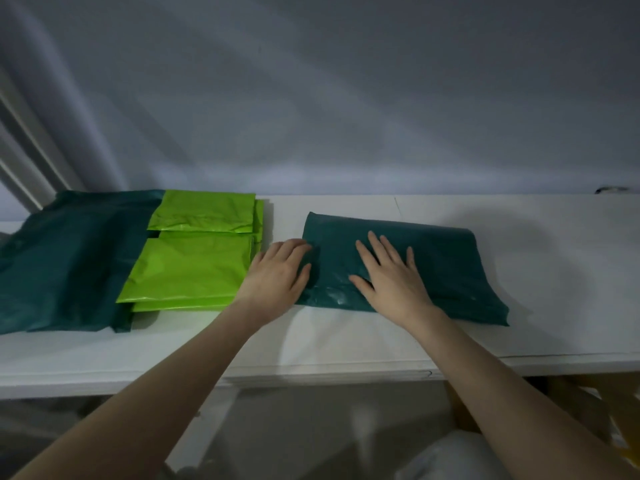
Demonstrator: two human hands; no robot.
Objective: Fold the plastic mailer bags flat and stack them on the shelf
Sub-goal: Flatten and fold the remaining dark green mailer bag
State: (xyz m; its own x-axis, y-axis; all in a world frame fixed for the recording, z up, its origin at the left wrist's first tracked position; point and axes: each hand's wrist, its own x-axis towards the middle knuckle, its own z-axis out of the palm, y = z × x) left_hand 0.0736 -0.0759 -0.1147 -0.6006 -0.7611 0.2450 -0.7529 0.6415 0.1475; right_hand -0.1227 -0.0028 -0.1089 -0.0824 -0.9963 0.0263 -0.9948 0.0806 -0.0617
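A folded dark teal mailer bag (pixel 446 268) lies flat on the white shelf (pixel 554 258), right of centre. My right hand (pixel 391 275) presses flat on its middle with fingers spread. My left hand (pixel 278 271) rests at the bag's left edge, fingers straight and touching the plastic. To the left, folded bright green mailer bags (pixel 194 261) lie stacked in two piles. Beneath and beside them spreads a larger dark teal bag (pixel 65 261).
A grey-white wall (pixel 346 98) rises directly behind the shelf. The shelf's front edge (pixel 311 372) runs across the view. Below it sit a pale surface and a brownish cardboard box (pixel 581 400) at the lower right.
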